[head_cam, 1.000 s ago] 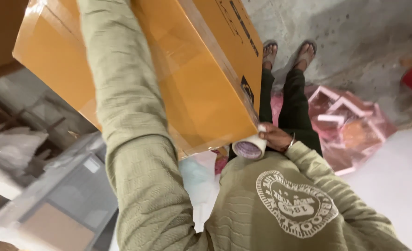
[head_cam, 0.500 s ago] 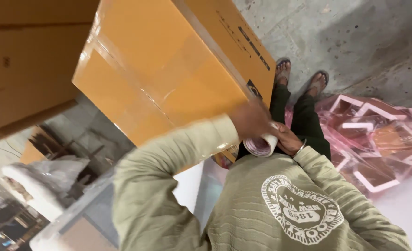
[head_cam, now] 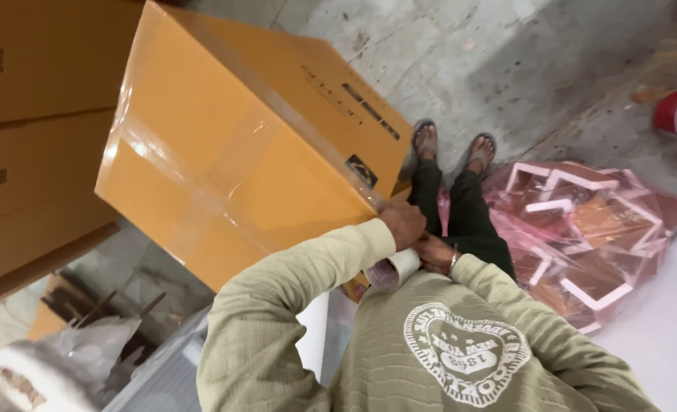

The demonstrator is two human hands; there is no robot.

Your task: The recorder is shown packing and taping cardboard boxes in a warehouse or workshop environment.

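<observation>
Left hand presses fist-like on the tilted box's taped low corner, right hand grips the tape roll underneath; the barely supported box may tip onto feet.

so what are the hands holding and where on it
The right hand grips a tape roll by its end; the left hand rests at the cardboard box's lower corner.

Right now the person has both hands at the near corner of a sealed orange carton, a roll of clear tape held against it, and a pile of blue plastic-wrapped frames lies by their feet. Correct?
Not quite. The plastic-wrapped frames by the feet are pink, not blue, as the head view shows. The rest holds: left hand and right hand meet at the near corner of the sealed orange carton, with the tape roll there.
</observation>
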